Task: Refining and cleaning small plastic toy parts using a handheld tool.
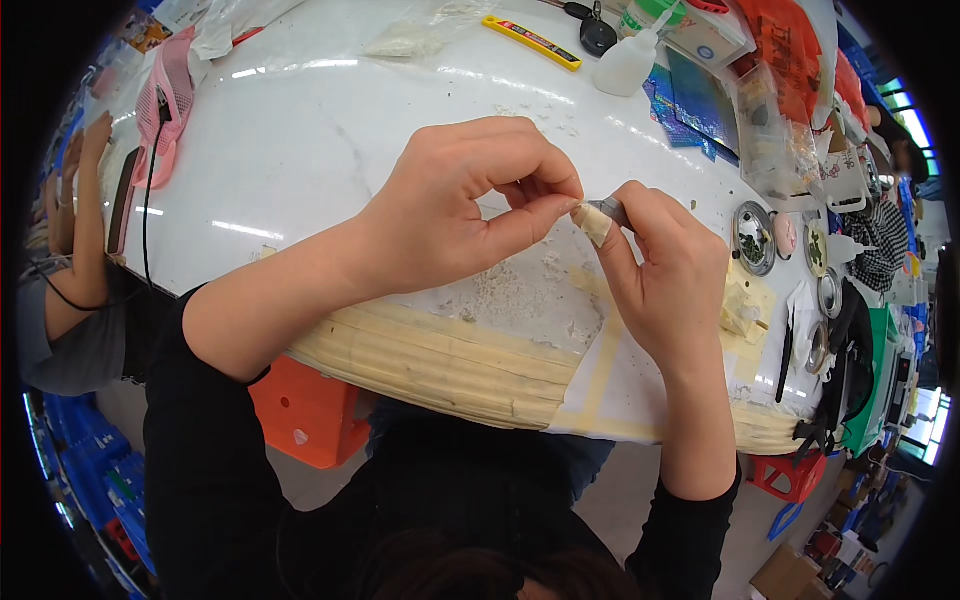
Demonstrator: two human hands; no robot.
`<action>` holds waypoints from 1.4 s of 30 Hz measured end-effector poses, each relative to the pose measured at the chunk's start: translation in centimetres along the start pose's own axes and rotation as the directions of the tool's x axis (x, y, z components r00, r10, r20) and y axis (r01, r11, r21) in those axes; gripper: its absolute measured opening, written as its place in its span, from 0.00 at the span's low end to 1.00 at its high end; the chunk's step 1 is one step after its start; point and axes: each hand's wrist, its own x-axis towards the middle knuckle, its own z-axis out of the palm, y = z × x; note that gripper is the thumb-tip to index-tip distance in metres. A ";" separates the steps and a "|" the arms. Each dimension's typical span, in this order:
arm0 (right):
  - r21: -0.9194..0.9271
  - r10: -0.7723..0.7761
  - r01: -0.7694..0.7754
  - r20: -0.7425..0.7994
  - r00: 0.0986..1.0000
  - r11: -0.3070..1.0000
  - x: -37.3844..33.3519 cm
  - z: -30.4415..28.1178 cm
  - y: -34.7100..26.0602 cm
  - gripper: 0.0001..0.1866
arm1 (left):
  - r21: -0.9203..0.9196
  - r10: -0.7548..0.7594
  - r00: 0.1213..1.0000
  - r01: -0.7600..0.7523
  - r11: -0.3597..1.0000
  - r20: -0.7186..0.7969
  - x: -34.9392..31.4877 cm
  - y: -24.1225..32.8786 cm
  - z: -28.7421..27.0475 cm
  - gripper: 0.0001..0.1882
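Working on: a small grey piece [612,212], set at the tips of the right thumb and forefinger, close to where the two hands meet; too small from where I stand to say what it is.
Step in hand: close fingertip work, I would judge, the right hand steadying while the left picks or pulls at the near end.
Next move calls for: a firm right hold and a light, careful left pinch, by the look of it.
Left hand [480,200]: thumb and forefinger brought together, tips beside the grey piece; I cannot tell whether anything tiny sits between them.
Right hand [665,270]: clamped on the grey piece, other fingers curled in.
Thumb wrap: beige tape [597,224] around the tip of the right thumb, just beside the piece.
Under the hands: a white table [300,130] with pale crumbs [510,285] scattered on it, both hands raised above.
Near edge: layered yellowish tape [450,365], and a white sheet [625,405] below the right hand.
Far side: a yellow stick-like tool [532,43], a car key [598,36], a white squeeze bottle [627,65] and shiny blue pouches [705,105].
Right side: a round metal tin [753,238] among other small dishes.
Left side: a pink mesh thing [165,110], and a co-worker's arm [90,210] well apart.
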 end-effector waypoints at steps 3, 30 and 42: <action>-0.011 -0.010 0.010 -0.007 1.000 1.000 0.0 0.0 0.1 0.07 | 0.016 0.010 1.000 -0.011 1.000 0.010 0.0 0.0 -0.1 0.06; -0.150 -0.067 0.063 -0.017 0.998 0.987 0.0 -0.2 0.1 0.11 | -0.456 -0.426 0.873 0.487 0.744 0.237 0.3 0.4 -0.6 0.04; -0.102 -0.047 0.048 0.007 0.999 0.994 0.0 -0.1 0.2 0.12 | -0.532 -0.562 0.722 0.685 0.498 0.404 0.5 0.4 -0.9 0.10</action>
